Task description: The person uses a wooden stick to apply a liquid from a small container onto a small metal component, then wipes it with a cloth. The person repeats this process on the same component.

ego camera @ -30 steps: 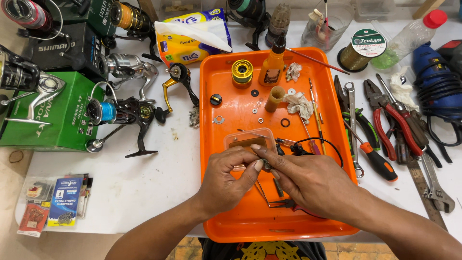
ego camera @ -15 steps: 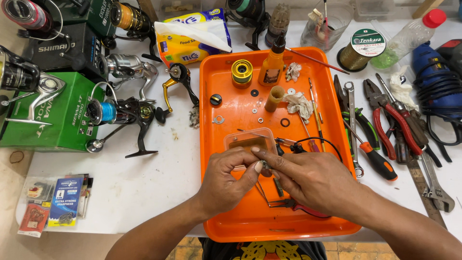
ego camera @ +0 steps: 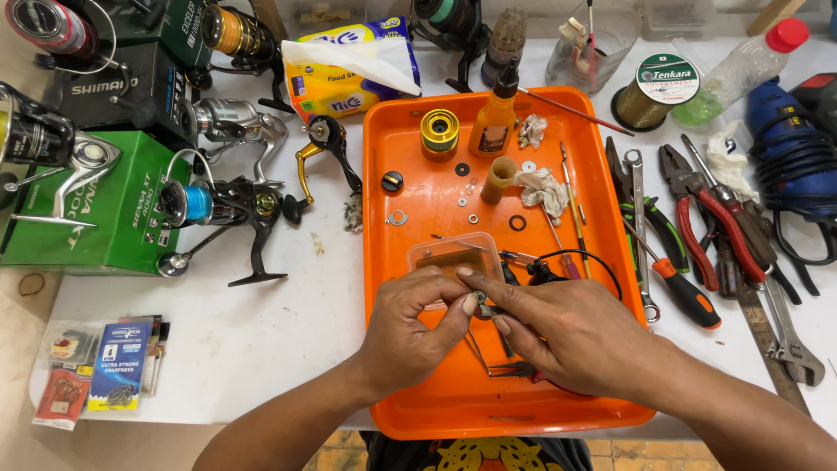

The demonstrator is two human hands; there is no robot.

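Over the near half of an orange tray, my left hand and my right hand meet fingertip to fingertip. Together they pinch a small dark metal part between thumbs and forefingers; most of it is hidden by the fingers. Just beyond my fingers lies a small clear plastic box. Under my right hand lie thin metal tools, partly hidden. Further back on the tray are a gold spool, an amber oil bottle, washers and rag scraps.
Fishing reels and a green box sit left of the tray. Pliers, spanners and screwdrivers lie to the right, beside a blue power drill. Hook packets rest near the front left table edge.
Both hands stay together on the small part with only slight finger shifts; my right hand has edged a little toward me. Nothing else has moved.
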